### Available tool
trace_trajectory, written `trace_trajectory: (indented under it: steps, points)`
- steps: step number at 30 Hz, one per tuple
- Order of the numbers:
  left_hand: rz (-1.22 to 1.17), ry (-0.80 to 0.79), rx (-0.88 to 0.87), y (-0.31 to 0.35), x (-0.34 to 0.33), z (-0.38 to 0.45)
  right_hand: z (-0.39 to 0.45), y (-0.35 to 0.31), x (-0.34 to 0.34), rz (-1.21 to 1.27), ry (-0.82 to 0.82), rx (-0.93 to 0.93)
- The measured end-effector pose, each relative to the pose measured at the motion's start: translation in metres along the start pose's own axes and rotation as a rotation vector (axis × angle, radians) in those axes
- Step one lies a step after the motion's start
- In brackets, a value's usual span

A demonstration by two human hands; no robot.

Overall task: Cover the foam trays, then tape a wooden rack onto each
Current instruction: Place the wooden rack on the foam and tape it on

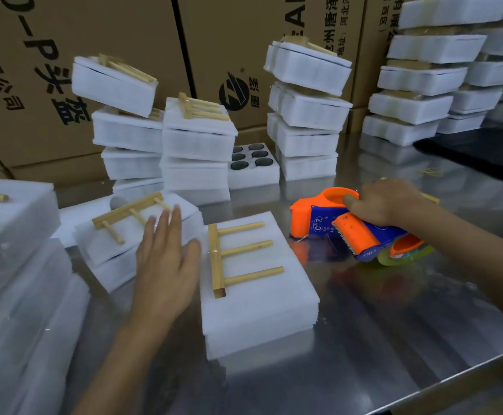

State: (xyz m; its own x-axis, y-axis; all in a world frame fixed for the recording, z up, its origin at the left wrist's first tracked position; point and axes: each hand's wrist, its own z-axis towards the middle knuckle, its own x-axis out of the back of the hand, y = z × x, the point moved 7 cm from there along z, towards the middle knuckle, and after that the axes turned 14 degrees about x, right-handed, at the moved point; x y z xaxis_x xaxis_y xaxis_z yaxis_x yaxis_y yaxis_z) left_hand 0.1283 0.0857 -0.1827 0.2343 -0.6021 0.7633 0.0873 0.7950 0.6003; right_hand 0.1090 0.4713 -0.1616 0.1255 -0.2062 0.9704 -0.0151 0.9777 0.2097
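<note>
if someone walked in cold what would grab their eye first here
The bright orange and blue tape dispenser lying on the steel table, gripped by the right hand, stands out first. Next is the covered foam tray at centre with a wooden rack lying on it, the open left hand hovering just beside it. Behind, leaning white stacks of foam trays rise against cardboard boxes.

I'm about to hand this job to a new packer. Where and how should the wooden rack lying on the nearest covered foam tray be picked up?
Pinch the wooden rack by its thick square bar, probably from above and from the left, where the open left hand already is. The bar runs along the covered foam tray left edge; the three thin dowels point right, so that side offers only a weak grip.
</note>
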Motion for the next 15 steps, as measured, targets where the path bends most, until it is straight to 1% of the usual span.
trace_trajectory:
  steps: [1, 2, 3, 4, 6, 8, 9, 11, 15]
  points:
    - [-0.034, 0.044, -0.086, 0.028, 0.006, 0.0, 0.001, 0.002, -0.001, 0.006, 0.001, -0.004]
    - [-0.042, 0.05, -0.191, 0.058, 0.005, 0.0, 0.001, 0.003, -0.001, 0.006, 0.002, -0.004]
    - [-0.028, -0.004, -0.284, 0.088, -0.003, 0.0, 0.001, 0.003, -0.001, 0.008, 0.0, -0.003]
    - [0.013, -0.121, -0.335, 0.115, -0.02, 0.001, 0.002, 0.003, -0.002, 0.013, -0.004, -0.001]
    - [0.202, -0.38, -0.367, 0.154, -0.068, 0.002, 0.003, 0.005, -0.003, 0.029, -0.018, 0.002]
    - [0.375, -0.523, -0.391, 0.167, -0.107, -0.001, 0.002, 0.007, -0.003, 0.058, -0.032, -0.004]
    - [0.407, -0.569, -0.393, 0.165, -0.121, -0.002, 0.002, 0.008, -0.003, 0.072, -0.037, -0.005]
    - [0.38, -0.609, -0.375, 0.154, -0.135, -0.001, 0.002, 0.009, -0.003, 0.083, -0.03, 0.006]
    - [0.319, -0.536, -0.359, 0.147, -0.137, 0.004, 0.003, 0.009, -0.002, 0.082, -0.002, 0.047]
